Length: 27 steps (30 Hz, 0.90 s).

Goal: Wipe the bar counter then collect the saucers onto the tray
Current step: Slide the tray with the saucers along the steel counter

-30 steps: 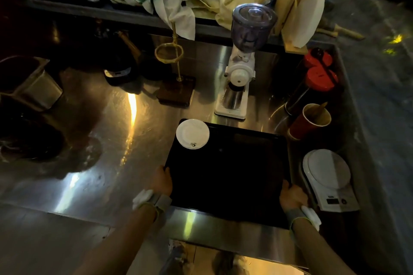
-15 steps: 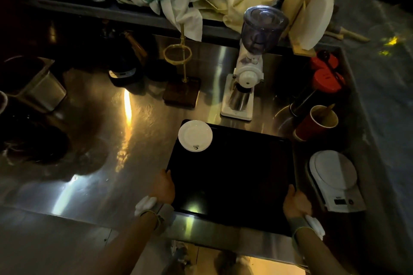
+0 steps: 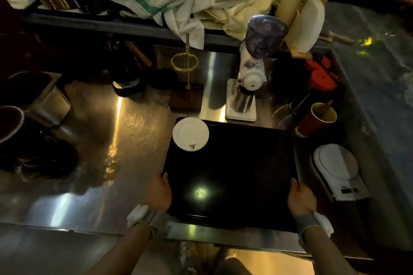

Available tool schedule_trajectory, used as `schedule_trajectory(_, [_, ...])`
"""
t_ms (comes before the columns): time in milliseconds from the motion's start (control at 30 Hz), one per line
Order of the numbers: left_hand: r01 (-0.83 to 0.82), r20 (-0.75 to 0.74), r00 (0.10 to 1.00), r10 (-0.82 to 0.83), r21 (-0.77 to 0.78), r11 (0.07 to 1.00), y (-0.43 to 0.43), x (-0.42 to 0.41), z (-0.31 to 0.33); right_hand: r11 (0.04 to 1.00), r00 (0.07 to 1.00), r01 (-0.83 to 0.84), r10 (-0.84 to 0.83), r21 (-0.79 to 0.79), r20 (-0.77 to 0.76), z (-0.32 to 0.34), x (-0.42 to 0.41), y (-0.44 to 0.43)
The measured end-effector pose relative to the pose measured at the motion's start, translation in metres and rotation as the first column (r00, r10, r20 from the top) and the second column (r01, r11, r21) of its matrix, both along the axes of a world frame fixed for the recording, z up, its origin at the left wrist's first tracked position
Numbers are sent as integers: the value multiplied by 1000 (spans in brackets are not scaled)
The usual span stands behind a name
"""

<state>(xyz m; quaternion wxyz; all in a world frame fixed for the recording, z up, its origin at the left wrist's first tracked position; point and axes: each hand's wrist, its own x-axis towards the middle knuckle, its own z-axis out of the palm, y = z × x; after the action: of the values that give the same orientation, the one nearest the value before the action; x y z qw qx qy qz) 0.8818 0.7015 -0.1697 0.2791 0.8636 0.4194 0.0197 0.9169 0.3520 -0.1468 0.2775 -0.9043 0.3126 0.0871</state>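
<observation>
Steel bar counter [image 3: 125, 140], dim light. Black tray [image 3: 234, 174] gripped both sides: left hand [image 3: 159, 192] curled on 9 o'clock edge, right hand [image 3: 300, 198] on 3 o'clock edge. Saucer [image 3: 190, 134] at tray's 11 o'clock corner, nearer left hand.

A steel counter [image 3: 125, 140] carries a black tray [image 3: 241, 169] near its front edge; behind it stand a white grinder [image 3: 248, 87] and brass dripper stand [image 3: 186, 87], a red cup [image 3: 312, 121] and white scale [image 3: 337, 169] to the right, a metal bin [image 3: 48, 100] far left
</observation>
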Motion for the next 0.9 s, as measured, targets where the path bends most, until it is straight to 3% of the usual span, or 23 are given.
schedule_trajectory(200, [-38, 62, 997, 38, -1, 999, 9, -21, 3, 997, 999, -53, 53, 59, 10, 3, -2, 7])
schedule_trajectory(333, [99, 131, 988, -87, -88, 991, 21, -38, 6, 992, 993, -115, 115, 55, -3, 5, -1, 6])
schedule_trajectory(500, [70, 53, 996, -75, 86, 994, 27, -57, 14, 980, 988, -151, 150, 129, 20, 14, 5, 18])
schedule_trajectory(667, [51, 51, 997, -49, -23, 998, 61, -65, 17, 963, 981, -194, 190, 187, 41, 16, 1, 51])
schedule_trajectory(900, [36, 37, 999, -37, 23, 999, 119, -70, 15, 947, 970, -244, 241, 210, 40, 17, -2, 110])
